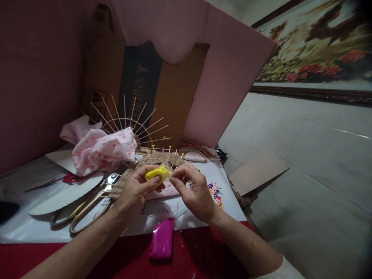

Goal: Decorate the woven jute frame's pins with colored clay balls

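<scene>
My left hand (138, 189) is closed around a soft yellow lump in clear wrapping, probably modelling clay (158, 175). At the lump's right end, my right hand (194, 190) has thumb and forefinger pinched together; what sits between those fingertips is too small to make out. Just behind both hands lies a woven semicircular piece (158, 158), its curved edge set with sticks tipped by small yellow and pink balls. A wrapped magenta block (162, 238) rests on the red cloth below my hands.
Large scissors (90, 203) and a white oval sheet (68, 193) lie at left, near red-handled scissors (68, 178). Crumpled dotted pink fabric (104, 149) is heaped behind them, before a fan-shaped stick frame (124, 118). Patterned fabric (215, 195) lies right. Cardboard (177, 97) stands behind.
</scene>
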`<state>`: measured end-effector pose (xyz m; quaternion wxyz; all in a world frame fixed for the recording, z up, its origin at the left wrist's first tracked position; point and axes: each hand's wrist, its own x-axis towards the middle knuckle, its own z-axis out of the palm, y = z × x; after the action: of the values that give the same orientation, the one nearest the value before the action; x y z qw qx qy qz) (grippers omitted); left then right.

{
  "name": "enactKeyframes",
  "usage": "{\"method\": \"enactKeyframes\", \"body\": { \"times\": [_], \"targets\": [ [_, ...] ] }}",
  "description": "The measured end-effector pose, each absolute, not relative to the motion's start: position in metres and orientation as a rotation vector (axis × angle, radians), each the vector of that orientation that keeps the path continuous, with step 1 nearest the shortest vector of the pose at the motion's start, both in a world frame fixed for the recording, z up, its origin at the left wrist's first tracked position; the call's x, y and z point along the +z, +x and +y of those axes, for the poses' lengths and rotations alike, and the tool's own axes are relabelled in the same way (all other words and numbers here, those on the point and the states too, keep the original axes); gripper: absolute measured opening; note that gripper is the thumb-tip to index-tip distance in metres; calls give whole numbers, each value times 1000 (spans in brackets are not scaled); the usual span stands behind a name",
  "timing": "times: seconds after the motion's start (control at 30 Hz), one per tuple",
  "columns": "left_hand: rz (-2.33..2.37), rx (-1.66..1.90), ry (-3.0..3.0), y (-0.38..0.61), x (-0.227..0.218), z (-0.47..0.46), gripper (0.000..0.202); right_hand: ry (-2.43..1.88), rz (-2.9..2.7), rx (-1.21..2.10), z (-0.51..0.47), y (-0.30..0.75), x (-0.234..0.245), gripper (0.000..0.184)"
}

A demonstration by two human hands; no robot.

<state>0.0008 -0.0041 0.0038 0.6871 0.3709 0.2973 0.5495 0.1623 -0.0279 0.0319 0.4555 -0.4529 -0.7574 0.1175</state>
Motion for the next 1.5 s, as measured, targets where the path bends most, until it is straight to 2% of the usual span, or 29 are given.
{"method": "enactKeyframes", "body": {
  "times": [0.2, 0.47, 0.73, 0.93, 1.23, 1.5],
  "targets": [
    [664, 1160, 814, 1, 1, -3, 35, -996, -1829, 431, -19, 169, 29, 19],
    [633, 1122, 837, 4, 0, -3, 32, -1076, -1733, 462, -15, 168, 23, 3],
    [628, 1094, 892, 4, -5, -3, 29, -1095, -1729, 575, -16, 168, 24, 5],
    [596, 1058, 904, 2, -7, -2, 26, -956, -1646, 652, -14, 168, 21, 11],
    [620, 1049, 887, 2, -11, 2, 27, -996, -1851, 519, -12, 172, 19, 21],
    [608, 1027, 914, 2, -11, 2, 28, -986, -1969, 360, -14, 169, 17, 14]
  ]
}}
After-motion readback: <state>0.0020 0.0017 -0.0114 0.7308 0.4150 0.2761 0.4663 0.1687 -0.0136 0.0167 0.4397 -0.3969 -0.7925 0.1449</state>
